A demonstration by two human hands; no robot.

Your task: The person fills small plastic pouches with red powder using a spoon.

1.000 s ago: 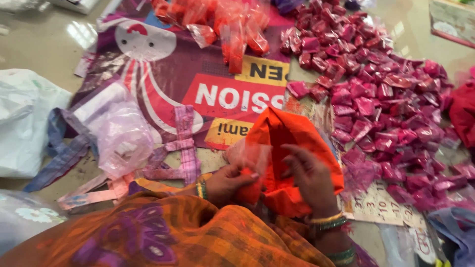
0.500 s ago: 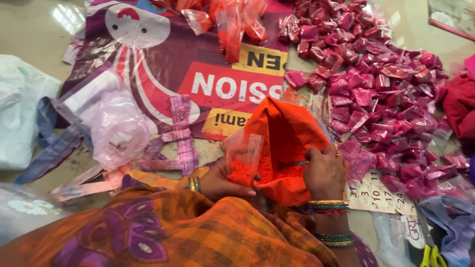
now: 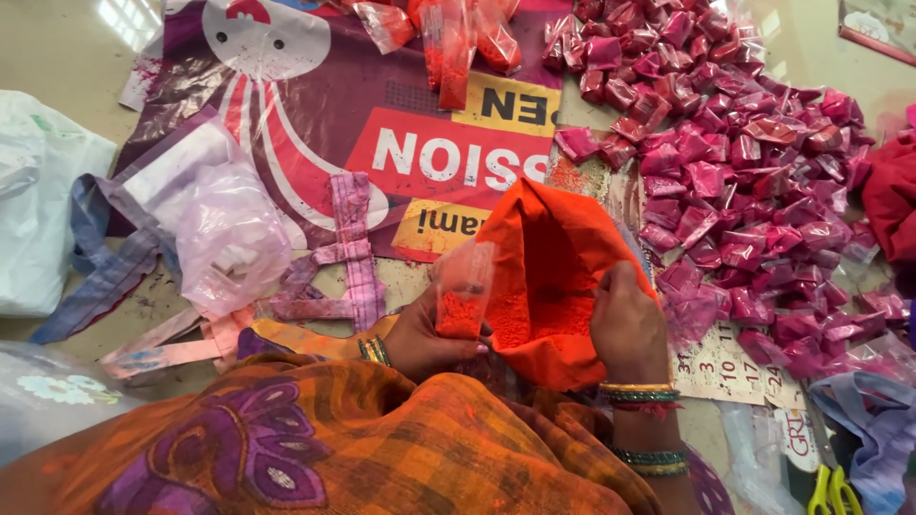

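Left hand pinches a small clear pouch upright, fingers closed around its lower half; the bottom third holds orange powder, the top is open and empty. Pouch sits just left of the big orange bag and touches its edge.

Right hand is curled, fingertips dug into the right side of the orange bag's mouth; can't tell if it's pinching powder or only the bag wall. Loose orange powder is heaped inside the bag between the two hands. Bangles on both wrists.

Both hands sit low centre, right above the person's lap in orange-and-purple cloth.

Around it:
- Right: dense pile of filled pink packets starts just beside the right hand and runs to the top right corner. No free floor that side.
- Below right hand: calendar sheet lying flat, partly under packets; scissors with yellow-green handles at the bottom right edge.
- Top centre: a few orange packets on the purple printed banner.
- Left: crumpled clear plastic bag and pink-purple cloth straps, near the left hand but not touching.
- Far left: white plastic bag.

Open room: banner area straight ahead of the hands, between straps and pink pile.
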